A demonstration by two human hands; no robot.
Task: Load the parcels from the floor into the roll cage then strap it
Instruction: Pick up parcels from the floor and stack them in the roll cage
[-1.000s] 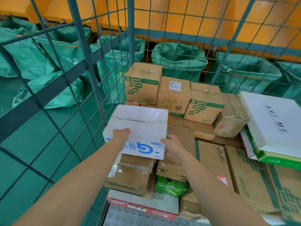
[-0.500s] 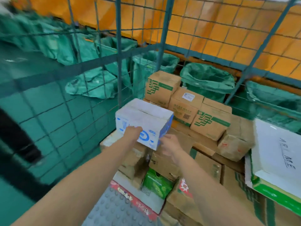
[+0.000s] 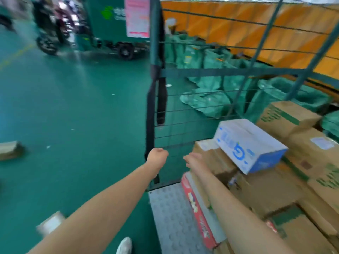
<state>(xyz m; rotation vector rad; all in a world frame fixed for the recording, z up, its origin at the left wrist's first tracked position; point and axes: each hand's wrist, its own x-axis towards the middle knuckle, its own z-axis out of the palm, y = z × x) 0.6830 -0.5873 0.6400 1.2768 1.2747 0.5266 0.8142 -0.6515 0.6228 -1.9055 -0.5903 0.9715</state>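
A white box with blue print rests tilted on brown cartons inside the green wire roll cage. Both hands are off it. My left hand hovers in front of the cage's corner post, its fingers curled with nothing in them. To its right, my right hand is empty with the fingers loosely apart, just left of the cartons. A black strap hangs from the post. On the floor lie a brown parcel at far left and a pale parcel near my left forearm.
Several cartons fill the cage's right side over its grey studded floor. Green mail sacks lie behind the mesh against an orange wall. A green cart and parked scooters stand at the far left. My white shoe shows at the bottom.
Both hands have let go of the white and blue box, which now sits on the cartons. The hands drew back to the left and my view swung left toward the floor.
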